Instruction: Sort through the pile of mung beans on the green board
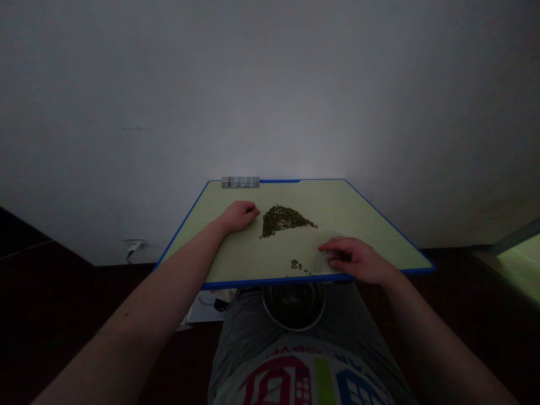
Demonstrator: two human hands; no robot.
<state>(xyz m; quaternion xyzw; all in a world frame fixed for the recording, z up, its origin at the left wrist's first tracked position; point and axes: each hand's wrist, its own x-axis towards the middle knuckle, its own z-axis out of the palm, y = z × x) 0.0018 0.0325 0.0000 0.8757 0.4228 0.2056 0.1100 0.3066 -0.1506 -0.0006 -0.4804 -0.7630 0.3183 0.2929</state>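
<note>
A pile of small green beans (283, 219), like mung beans, lies spread on a pale yellow-green tabletop (363, 208). Just left of it my left hand (240, 216) rests on the table, fingers curled in. Whether anything is inside them is hidden. My right hand (354, 257) is near the front edge, its fingers and thumb bent around a clear round lid or dish (320, 262), faint against the table. A few loose beans (296, 264) lie left of that clear piece, some close to the edge.
A dark metal bowl (294, 306) sits on my lap under the table's blue front edge (253, 283). A wall (278, 101) stands behind the table. At the left there is a wall socket with a plug (134, 246). A blurred label (240, 182) marks the far edge.
</note>
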